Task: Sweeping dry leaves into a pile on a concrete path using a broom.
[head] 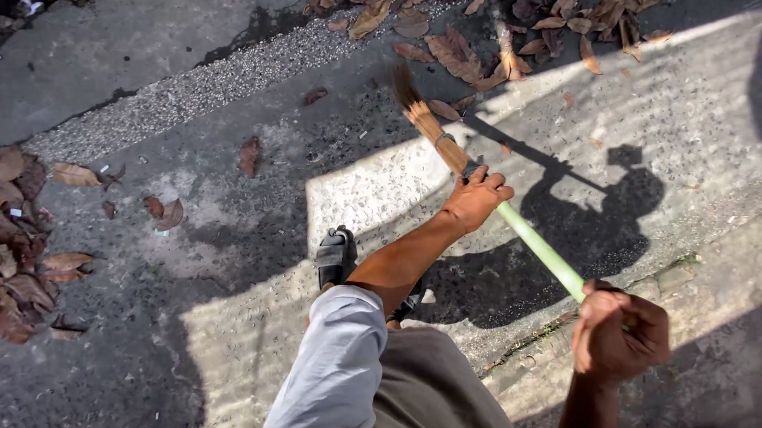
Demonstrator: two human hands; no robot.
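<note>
Two leaf piles (10, 247) (510, 20) on pavement (179, 94), strays between. One broom (483, 192): left hand (476, 198), right hand (619, 332) both clamped on handle.

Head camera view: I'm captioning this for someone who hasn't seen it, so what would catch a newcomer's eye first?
The broom crosses the middle, its pale green handle gripped low by the left hand and at the top by the right hand, bristles blurred over the pavement. Dry brown leaves are heaped at the left edge, with more along the top. The person's shadow falls right of centre.

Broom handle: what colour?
Light green, on the broom handle between the left hand and right hand; head view.
</note>
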